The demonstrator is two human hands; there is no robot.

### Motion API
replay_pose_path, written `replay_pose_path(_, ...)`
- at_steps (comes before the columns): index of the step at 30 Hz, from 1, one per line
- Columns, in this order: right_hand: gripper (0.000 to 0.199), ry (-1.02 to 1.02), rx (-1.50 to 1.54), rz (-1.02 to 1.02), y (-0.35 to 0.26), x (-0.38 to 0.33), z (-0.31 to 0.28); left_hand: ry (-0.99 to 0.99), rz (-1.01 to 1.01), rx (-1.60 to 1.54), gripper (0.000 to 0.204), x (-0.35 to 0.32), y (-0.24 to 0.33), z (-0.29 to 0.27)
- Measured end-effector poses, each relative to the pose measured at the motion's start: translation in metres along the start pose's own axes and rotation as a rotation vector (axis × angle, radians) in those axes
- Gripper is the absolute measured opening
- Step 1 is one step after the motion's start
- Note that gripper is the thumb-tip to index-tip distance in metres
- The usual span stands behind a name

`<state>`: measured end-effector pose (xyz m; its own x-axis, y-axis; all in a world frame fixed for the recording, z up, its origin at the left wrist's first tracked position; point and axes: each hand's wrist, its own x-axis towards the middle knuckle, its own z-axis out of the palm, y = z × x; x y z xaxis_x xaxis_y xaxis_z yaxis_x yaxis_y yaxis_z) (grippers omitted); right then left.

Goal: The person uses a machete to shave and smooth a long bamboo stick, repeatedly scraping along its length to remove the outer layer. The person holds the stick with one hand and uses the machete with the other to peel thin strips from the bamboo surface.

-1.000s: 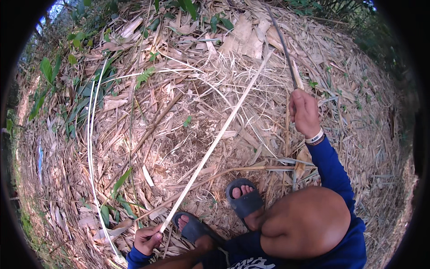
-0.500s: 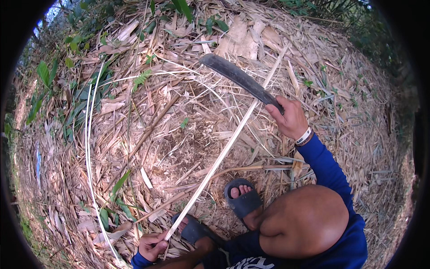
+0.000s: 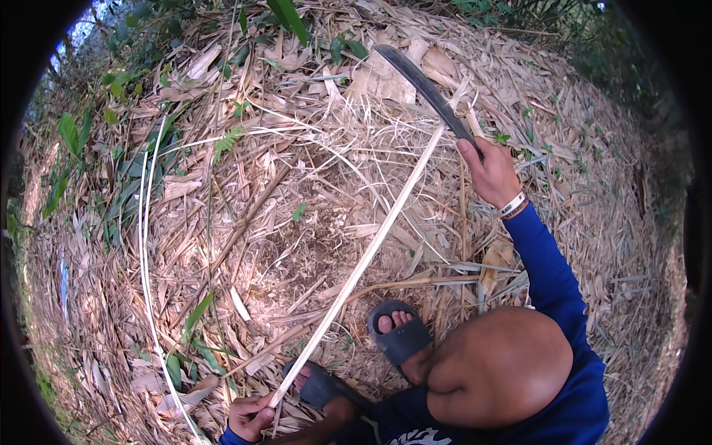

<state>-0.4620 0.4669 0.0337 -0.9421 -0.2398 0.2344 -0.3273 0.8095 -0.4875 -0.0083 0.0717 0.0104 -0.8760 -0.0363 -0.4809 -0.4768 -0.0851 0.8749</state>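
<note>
At the lower left, my left hand (image 3: 251, 417) pinches the near end of a long pale bamboo strip (image 3: 361, 265). The strip slants away from me to the upper right. My right hand (image 3: 491, 172) grips the handle end of a machete (image 3: 420, 84) with a dark, slightly curved blade. Its blade lies across the strip near the strip's far end, and its tip points to the upper left. The handle is mostly hidden in my fist. Whether the edge bites into the strip, I cannot tell.
Two thin pale strips (image 3: 144, 245) run along the left side. Dry leaves and bamboo husks (image 3: 386, 78) cover the ground, with thin shavings (image 3: 356, 133) beyond the middle. My sandalled foot (image 3: 400, 331) and bare knee (image 3: 504, 367) are close to me. Green plants (image 3: 70, 133) grow at the left.
My right hand has moved farther away and slightly right, carrying the machete toward the strip's far end. The blade has turned to point more away from me. My left hand stays almost in place.
</note>
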Motion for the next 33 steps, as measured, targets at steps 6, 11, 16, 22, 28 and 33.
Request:
replay_pose_path(6, 0.057, -0.021, 0.049, -0.150, -0.010, -0.009, 0.001, 0.019, -0.078, -0.038, 0.037, -0.017, -0.010, -0.014)
replay_pose_path(11, 0.057, -0.029, -0.070, -0.042, 0.014, 0.000, -0.006, 0.056, -0.047, 0.012, 0.036, -0.014, -0.012, -0.010)
replay_pose_path(16, 0.062, -0.018, -0.008, -0.013, 0.009, 0.006, -0.001, 0.035, -0.075, -0.055, 0.038, -0.029, -0.025, -0.023)
replay_pose_path(22, 0.066, 0.082, 0.347, 0.548, 0.067, 0.028, -0.006, -0.076, -0.199, -0.139, 0.042, -0.017, -0.027, -0.013)
replay_pose_path(28, 0.063, -0.027, 0.600, 0.385, 0.024, -0.021, 0.038, -0.145, -0.228, -0.328, 0.045, 0.010, -0.025, -0.010)
replay_pose_path(33, 0.054, -0.161, 0.103, -0.050, -0.030, -0.053, 0.044, -0.105, -0.265, -0.287, 0.035, 0.025, -0.021, -0.004)
